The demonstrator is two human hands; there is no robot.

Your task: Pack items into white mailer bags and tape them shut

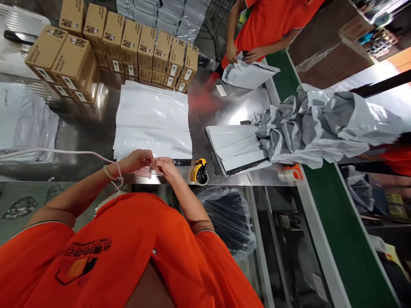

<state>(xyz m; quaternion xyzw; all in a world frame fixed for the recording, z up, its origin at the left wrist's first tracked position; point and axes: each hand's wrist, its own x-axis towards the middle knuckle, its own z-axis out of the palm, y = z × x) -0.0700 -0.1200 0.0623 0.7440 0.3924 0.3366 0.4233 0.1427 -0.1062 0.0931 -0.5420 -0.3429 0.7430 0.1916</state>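
Your left hand point(144, 158) and right hand point(165, 166) meet, pinching a small pink slip point(144, 172) at the worktop's point(96, 124) near edge; a loose pinch could drop it. The cord point(64, 150) across your left arm point(93, 184) could snag if you reach. Beyond lie white bags point(154, 107), then stacked brown boxes point(130, 40).

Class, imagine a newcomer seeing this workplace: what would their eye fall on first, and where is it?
Probably the vivid orange shirt across the lower left, then the left hand and right hand close together by the near edge of the white bags. Next come the brown boxes at upper left and the crumpled plastic over the green belt on the right. A yellow tape dispenser also stands out, right of the hands.
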